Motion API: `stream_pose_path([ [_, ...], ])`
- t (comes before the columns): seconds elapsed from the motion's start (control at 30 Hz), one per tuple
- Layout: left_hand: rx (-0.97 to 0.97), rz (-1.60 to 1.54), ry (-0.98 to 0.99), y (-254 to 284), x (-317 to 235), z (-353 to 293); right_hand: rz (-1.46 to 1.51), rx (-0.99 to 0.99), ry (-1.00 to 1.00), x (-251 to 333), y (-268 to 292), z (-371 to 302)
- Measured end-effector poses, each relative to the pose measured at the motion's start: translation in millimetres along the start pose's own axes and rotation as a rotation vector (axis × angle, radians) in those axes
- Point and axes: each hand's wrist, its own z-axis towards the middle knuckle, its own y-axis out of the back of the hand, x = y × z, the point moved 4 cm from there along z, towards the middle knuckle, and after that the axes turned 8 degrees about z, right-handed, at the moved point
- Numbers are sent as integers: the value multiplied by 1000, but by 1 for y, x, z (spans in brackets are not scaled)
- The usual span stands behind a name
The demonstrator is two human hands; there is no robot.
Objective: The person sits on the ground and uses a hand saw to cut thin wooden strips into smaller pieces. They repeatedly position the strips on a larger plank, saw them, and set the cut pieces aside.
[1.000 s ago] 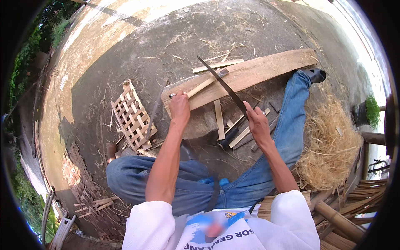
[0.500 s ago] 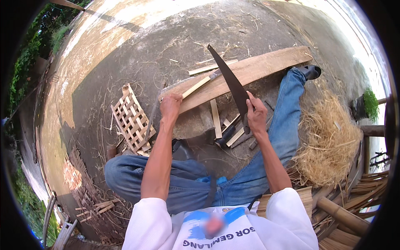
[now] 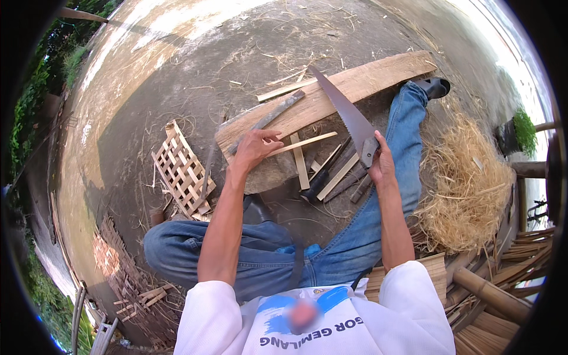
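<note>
My right hand (image 3: 383, 164) is closed around the dark handle of a handsaw (image 3: 346, 112), whose blade points away and slightly left over a wooden plank (image 3: 349, 83). Above the plank's near left end, my left hand (image 3: 258, 147) has its fingers loosely bent and apart. A thin pale bamboo strip (image 3: 307, 142) lies just beside those fingers, past the plank's near edge; no grip on it shows. On the plank, a dark flat bar (image 3: 278, 110) runs diagonally from near my left hand.
Left of the plank lies a woven bamboo panel (image 3: 182, 170). Between my legs are bamboo pieces (image 3: 338, 177) and a dark-handled tool (image 3: 318, 180). A heap of shavings (image 3: 467, 183) sits to the right, and my right foot (image 3: 436, 88) is by the plank's far end.
My left hand has loosened its fingers, and the bamboo strip has dropped from the plank toward me. The saw has come back and right, its blade turned to show its flat side.
</note>
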Motion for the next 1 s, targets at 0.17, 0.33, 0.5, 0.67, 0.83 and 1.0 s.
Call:
stream_pose_path([
  [0.17,-405,127,-12,-26,1,29,-33,27,-92,0,19,10],
  [0.33,-572,254,47,-49,-7,55,-157,-29,-97,-3,2,-2],
  [0.5,-522,201,68,-56,15,65,-394,-153,151,-3,-29,-16],
  [0.67,-441,174,-21,-42,29,50,-728,-131,583,5,-42,-32],
  [0.83,-457,192,-61,-27,35,36,-801,-44,700,-15,-60,-50],
  [1.0,-435,206,-63,-26,42,39,-1108,170,886,-53,-78,-82],
])
